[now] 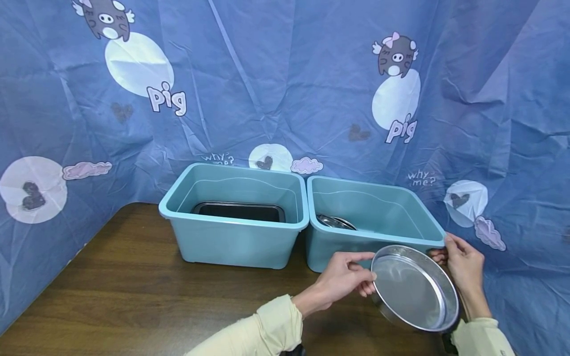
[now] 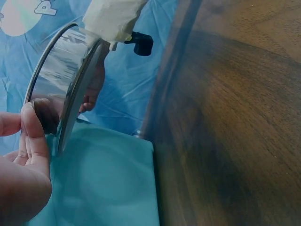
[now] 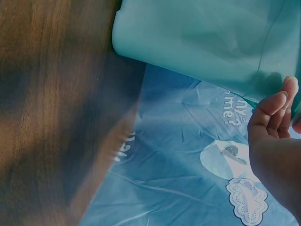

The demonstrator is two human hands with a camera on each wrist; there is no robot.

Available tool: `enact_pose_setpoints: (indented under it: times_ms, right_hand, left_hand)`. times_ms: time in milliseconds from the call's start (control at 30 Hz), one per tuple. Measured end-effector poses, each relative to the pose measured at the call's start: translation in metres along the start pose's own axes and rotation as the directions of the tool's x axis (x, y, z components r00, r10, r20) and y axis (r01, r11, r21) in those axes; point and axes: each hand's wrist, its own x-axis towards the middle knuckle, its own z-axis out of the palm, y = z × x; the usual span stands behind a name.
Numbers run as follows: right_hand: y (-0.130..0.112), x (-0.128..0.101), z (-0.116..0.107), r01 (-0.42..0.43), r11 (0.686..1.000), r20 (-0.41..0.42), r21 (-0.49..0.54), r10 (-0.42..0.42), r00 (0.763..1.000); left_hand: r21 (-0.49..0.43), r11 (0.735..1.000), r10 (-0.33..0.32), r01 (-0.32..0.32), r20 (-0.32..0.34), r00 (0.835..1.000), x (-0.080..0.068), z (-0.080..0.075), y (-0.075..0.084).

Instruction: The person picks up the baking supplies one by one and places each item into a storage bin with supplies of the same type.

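My left hand [image 1: 343, 279] pinches the rim of a shallow round metal vessel [image 1: 407, 291] between thumb and fingers. Its wall is shiny and its base matte grey; whether that base is mesh or solid I cannot tell. Tilted, it hangs before the right teal bin [image 1: 378, 237], its open side toward the head camera. In the left wrist view the vessel [image 2: 61, 61] appears edge-on. My right hand [image 1: 465, 264] grips that bin's front right corner at the rim, as the right wrist view also shows. Shiny metal pieces [image 1: 336, 222] lie inside the bin at the left, partly hidden.
A second teal bin [image 1: 231, 242] stands close on the left, with a dark rectangular pan [image 1: 240, 211] inside. Both bins stand on a brown wooden table [image 1: 147, 296]. Behind and beside it hangs a blue printed cloth [image 1: 276, 74].
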Motion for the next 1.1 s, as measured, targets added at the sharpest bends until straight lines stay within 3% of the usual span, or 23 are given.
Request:
enact_pose_setpoints:
  times_ms: [300, 567, 767, 1100]
  right_hand:
    - [0.0, -0.001, -0.002, 0.032, 0.988, -0.019, -0.15, -0.035, 0.999]
    - [0.0, 0.001, -0.003, 0.022, 0.997, 0.001, -0.074, -0.022, 1.0]
    - [0.001, 0.002, -0.004, 0.024, 0.99, -0.004, -0.142, -0.025, 1.0]
    - [0.001, 0.001, -0.005, 0.097, 0.967, 0.01, -0.235, -0.098, 0.995]
  left_hand:
    - [-0.011, 1.0, 0.019, -0.019, -0.013, 1.0, 0.003, 0.002, 0.005]
    - [-0.044, 0.998, 0.033, -0.034, -0.021, 0.999, 0.005, 0.003, 0.01]
    - [-0.053, 0.998, 0.033, -0.034, -0.015, 0.999, 0.004, 0.002, 0.013]
    - [-0.037, 0.999, 0.027, -0.027, -0.003, 1.0, 0.008, 0.0, 0.021]
